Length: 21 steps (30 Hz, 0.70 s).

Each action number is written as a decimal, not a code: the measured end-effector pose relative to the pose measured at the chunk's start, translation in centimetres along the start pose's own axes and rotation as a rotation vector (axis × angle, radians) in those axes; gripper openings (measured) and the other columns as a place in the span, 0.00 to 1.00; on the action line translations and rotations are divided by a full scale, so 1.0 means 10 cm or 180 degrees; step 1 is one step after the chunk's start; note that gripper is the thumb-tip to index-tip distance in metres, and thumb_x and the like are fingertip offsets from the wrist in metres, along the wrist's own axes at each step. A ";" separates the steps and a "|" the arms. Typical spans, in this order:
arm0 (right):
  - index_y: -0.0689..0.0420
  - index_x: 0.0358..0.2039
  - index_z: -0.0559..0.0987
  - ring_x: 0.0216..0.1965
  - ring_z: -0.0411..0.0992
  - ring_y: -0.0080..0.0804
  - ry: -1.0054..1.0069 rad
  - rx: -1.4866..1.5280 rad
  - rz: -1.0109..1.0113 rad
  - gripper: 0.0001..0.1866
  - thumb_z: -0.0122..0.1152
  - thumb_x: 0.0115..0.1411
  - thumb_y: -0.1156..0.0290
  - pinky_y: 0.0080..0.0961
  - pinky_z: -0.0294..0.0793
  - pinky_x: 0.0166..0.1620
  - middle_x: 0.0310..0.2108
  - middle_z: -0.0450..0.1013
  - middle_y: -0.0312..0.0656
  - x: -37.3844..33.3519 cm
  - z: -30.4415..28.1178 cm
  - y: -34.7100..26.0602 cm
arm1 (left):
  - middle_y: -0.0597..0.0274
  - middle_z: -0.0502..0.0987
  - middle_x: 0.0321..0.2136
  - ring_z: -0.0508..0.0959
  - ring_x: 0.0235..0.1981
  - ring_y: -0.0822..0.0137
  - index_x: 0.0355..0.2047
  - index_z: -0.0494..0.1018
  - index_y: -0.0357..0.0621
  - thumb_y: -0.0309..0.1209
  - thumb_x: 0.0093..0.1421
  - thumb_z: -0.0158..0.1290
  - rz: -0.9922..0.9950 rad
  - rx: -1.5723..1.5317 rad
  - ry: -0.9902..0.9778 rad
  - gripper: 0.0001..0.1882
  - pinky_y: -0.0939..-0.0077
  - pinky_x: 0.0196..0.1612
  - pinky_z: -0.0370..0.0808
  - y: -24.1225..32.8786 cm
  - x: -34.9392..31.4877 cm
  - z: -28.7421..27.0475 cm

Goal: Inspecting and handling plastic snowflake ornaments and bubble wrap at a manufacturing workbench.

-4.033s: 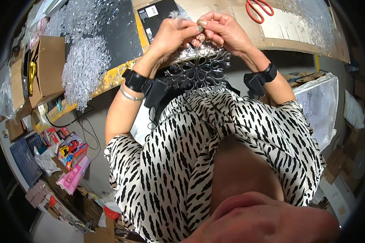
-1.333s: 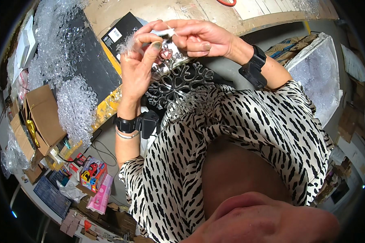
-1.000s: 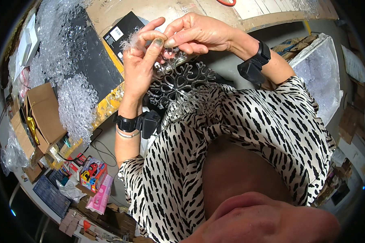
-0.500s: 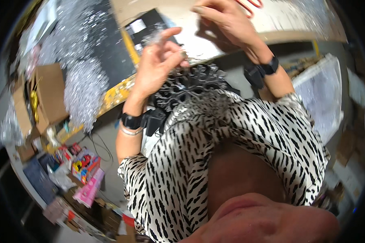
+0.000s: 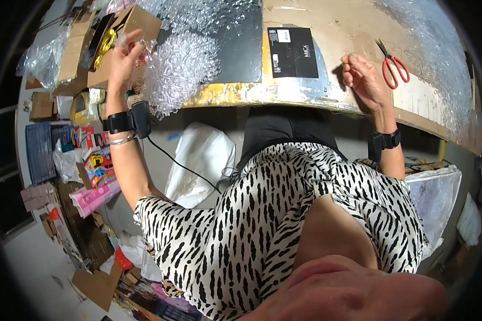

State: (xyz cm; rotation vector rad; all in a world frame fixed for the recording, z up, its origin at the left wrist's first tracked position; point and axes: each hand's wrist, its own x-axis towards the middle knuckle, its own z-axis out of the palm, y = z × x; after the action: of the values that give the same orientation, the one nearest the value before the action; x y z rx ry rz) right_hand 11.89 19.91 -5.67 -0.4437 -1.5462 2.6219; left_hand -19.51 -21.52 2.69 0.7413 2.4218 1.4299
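Note:
My left hand (image 5: 126, 59) is raised at the left, between an open cardboard box (image 5: 136, 24) and a heap of clear, curly plastic pieces (image 5: 182, 64). Its fingers are bent inward, and whatever small thing they may pinch cannot be made out. At the table's front edge my right hand (image 5: 365, 80) has its fingers curled, with nothing showing in them. Beside it lie red-handled scissors (image 5: 393, 69), blades pointing away. A flat black package (image 5: 293, 52) with white labels rests on the table between my hands.
Gold shiny material (image 5: 105, 47) sticks out of the cardboard box. More clear plastic pieces (image 5: 434, 53) are heaped at the table's right. A white sack (image 5: 202, 160) and a black cable (image 5: 185, 163) are below the table. Boxes and a pink package (image 5: 95, 198) crowd the left.
My left hand has moved left, from near the black package to beside the box. My right hand has come down beside the scissors. Dark glossy loops before my torso are out of sight.

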 end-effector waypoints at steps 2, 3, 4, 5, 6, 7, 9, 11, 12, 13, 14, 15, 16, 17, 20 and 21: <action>0.61 0.34 0.75 0.22 0.65 0.14 -0.0059 -0.0068 0.0006 0.11 0.51 0.61 0.65 0.10 0.64 0.26 0.24 0.68 0.31 0.01 0.09 -0.04 | 0.63 0.75 0.36 0.73 0.31 0.75 0.52 0.66 0.38 0.28 0.57 0.52 0.0147 0.0434 0.0138 0.21 0.82 0.35 0.71 -0.13 0.05 0.09; 0.61 0.34 0.75 0.22 0.65 0.14 -0.0034 -0.0078 -0.0032 0.11 0.51 0.61 0.65 0.10 0.64 0.26 0.24 0.68 0.31 0.01 0.12 -0.06 | 0.61 0.75 0.38 0.75 0.36 0.72 0.51 0.66 0.37 0.28 0.57 0.52 0.0224 0.0524 0.0229 0.22 0.80 0.38 0.71 -0.13 0.09 0.17; 0.61 0.34 0.75 0.21 0.65 0.14 -0.0092 -0.0184 -0.0044 0.11 0.51 0.61 0.66 0.10 0.65 0.26 0.23 0.68 0.31 0.01 0.13 -0.08 | 0.56 0.73 0.44 0.73 0.44 0.64 0.51 0.65 0.34 0.28 0.57 0.52 0.0655 0.2081 0.0619 0.22 0.75 0.45 0.70 -0.12 0.09 0.22; 0.60 0.33 0.75 0.21 0.65 0.14 -0.0103 -0.0280 -0.0051 0.10 0.51 0.61 0.66 0.09 0.65 0.26 0.22 0.68 0.31 0.01 0.12 -0.07 | 0.56 0.73 0.44 0.73 0.44 0.64 0.51 0.65 0.34 0.28 0.57 0.52 0.0708 0.2051 0.0572 0.22 0.75 0.45 0.70 0.03 0.08 0.39; 0.60 0.33 0.76 0.22 0.65 0.13 0.0027 -0.0414 -0.0151 0.10 0.53 0.60 0.66 0.10 0.66 0.26 0.21 0.68 0.30 0.00 0.12 -0.06 | 0.54 0.73 0.45 0.73 0.46 0.63 0.51 0.65 0.35 0.28 0.57 0.51 0.0956 0.1450 0.0550 0.21 0.74 0.47 0.69 0.21 0.03 0.60; 0.60 0.33 0.76 0.22 0.65 0.13 0.0148 -0.0412 -0.0171 0.10 0.53 0.60 0.66 0.10 0.66 0.26 0.21 0.68 0.30 -0.03 0.14 -0.06 | 0.53 0.72 0.47 0.72 0.48 0.62 0.50 0.66 0.35 0.27 0.57 0.50 0.1188 0.0823 0.0494 0.20 0.72 0.49 0.68 0.38 -0.03 0.84; 0.59 0.35 0.76 0.24 0.66 0.14 0.0131 -0.1253 -0.0463 0.10 0.55 0.59 0.66 0.10 0.66 0.26 0.23 0.69 0.30 -0.06 0.25 -0.14 | 0.53 0.71 0.47 0.70 0.49 0.63 0.51 0.65 0.36 0.26 0.58 0.48 0.1366 -0.0634 -0.0866 0.19 0.72 0.51 0.66 0.78 -0.30 1.33; 0.59 0.38 0.76 0.30 0.68 0.17 -0.0121 -0.1331 -0.0867 0.11 0.57 0.57 0.66 0.13 0.67 0.31 0.27 0.69 0.32 -0.08 0.60 -0.23 | 0.52 0.71 0.47 0.70 0.50 0.64 0.52 0.64 0.35 0.25 0.58 0.47 0.0489 -0.1418 -0.1541 0.20 0.73 0.53 0.66 1.03 -0.67 1.77; 0.58 0.40 0.76 0.32 0.67 0.18 -0.0230 -0.1852 -0.1269 0.12 0.57 0.56 0.69 0.14 0.66 0.34 0.31 0.69 0.33 -0.05 0.64 -0.25 | 0.50 0.71 0.47 0.71 0.49 0.64 0.51 0.63 0.32 0.24 0.58 0.48 0.0077 -0.2033 -0.1844 0.20 0.72 0.52 0.66 1.14 -0.72 1.99; 0.58 0.41 0.76 0.34 0.66 0.18 -0.0366 -0.2368 -0.1649 0.13 0.57 0.55 0.71 0.14 0.66 0.37 0.34 0.69 0.34 -0.02 0.67 -0.26 | 0.51 0.70 0.47 0.71 0.48 0.67 0.50 0.63 0.30 0.23 0.60 0.45 0.0091 -0.2212 -0.2049 0.18 0.76 0.52 0.68 1.15 -0.73 2.16; 0.59 0.42 0.76 0.36 0.66 0.20 -0.0472 -0.2429 -0.1719 0.14 0.58 0.54 0.71 0.15 0.66 0.38 0.35 0.69 0.35 -0.03 0.71 -0.27 | 0.52 0.70 0.47 0.71 0.47 0.68 0.50 0.63 0.31 0.23 0.60 0.45 -0.0005 -0.2302 -0.2259 0.18 0.76 0.51 0.68 1.14 -0.71 2.27; 0.59 0.43 0.75 0.38 0.67 0.22 -0.0634 -0.2481 -0.1796 0.15 0.59 0.53 0.71 0.16 0.66 0.39 0.36 0.69 0.36 -0.01 0.76 -0.28 | 0.53 0.70 0.47 0.71 0.47 0.68 0.50 0.63 0.31 0.23 0.60 0.46 -0.0104 -0.2381 -0.2413 0.18 0.76 0.51 0.69 1.14 -0.70 2.35; 0.59 0.42 0.75 0.37 0.67 0.22 -0.0662 -0.2645 -0.1974 0.15 0.59 0.54 0.71 0.16 0.66 0.38 0.36 0.69 0.37 0.05 0.74 -0.22 | 0.54 0.72 0.45 0.72 0.45 0.70 0.49 0.65 0.32 0.24 0.60 0.46 -0.0061 -0.2405 -0.2431 0.17 0.78 0.49 0.70 1.17 -0.69 2.43; 0.60 0.39 0.76 0.34 0.68 0.20 -0.0545 -0.2332 -0.1667 0.11 0.59 0.55 0.71 0.16 0.66 0.35 0.33 0.70 0.36 0.04 0.78 -0.19 | 0.54 0.72 0.45 0.72 0.45 0.70 0.49 0.65 0.32 0.24 0.60 0.46 -0.0070 -0.2411 -0.2481 0.17 0.78 0.49 0.70 1.15 -0.66 2.46; 0.61 0.32 0.78 0.30 0.68 0.19 -0.0443 -0.1905 -0.1549 0.07 0.59 0.55 0.71 0.16 0.66 0.32 0.29 0.70 0.35 0.06 0.73 -0.15 | 0.57 0.75 0.40 0.74 0.39 0.74 0.47 0.67 0.34 0.25 0.61 0.46 -0.0200 -0.2056 -0.2767 0.15 0.80 0.46 0.71 1.14 -0.61 2.55; 0.61 0.30 0.78 0.29 0.67 0.18 -0.0345 -0.1959 -0.1677 0.06 0.59 0.55 0.72 0.16 0.66 0.32 0.27 0.70 0.35 0.06 0.71 -0.14 | 0.57 0.75 0.40 0.74 0.39 0.74 0.47 0.67 0.34 0.25 0.61 0.46 -0.0212 -0.2059 -0.2780 0.15 0.80 0.46 0.71 1.14 -0.61 2.57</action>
State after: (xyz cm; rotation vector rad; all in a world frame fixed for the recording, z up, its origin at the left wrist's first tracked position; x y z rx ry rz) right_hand 9.21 14.67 -1.34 0.0892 -2.1337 1.7834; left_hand 0.42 -0.99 -0.49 0.8509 1.2308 1.3411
